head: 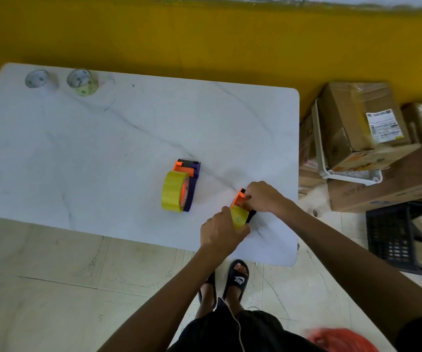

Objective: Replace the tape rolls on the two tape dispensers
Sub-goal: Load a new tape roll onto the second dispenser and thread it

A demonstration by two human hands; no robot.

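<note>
Two orange-and-purple tape dispensers stand on the white marble table (pixel 103 148). The one in the middle (pixel 191 174) carries a yellow tape roll (pixel 174 191) and nobody touches it. The other dispenser (pixel 240 199) is near the table's right front corner. My right hand (pixel 263 196) grips its orange front part. My left hand (pixel 220 232) holds the yellow roll (pixel 239 216) mounted on it. Two nearly clear rolls, one whitish (pixel 37 78) and one greenish (pixel 82 82), sit at the far left corner.
Cardboard boxes (pixel 357 128) and a white plastic basket (pixel 347 174) are stacked right of the table. A dark crate (pixel 393 235) stands on the floor by them. A yellow wall runs behind the table. My sandalled feet are at the table's front edge.
</note>
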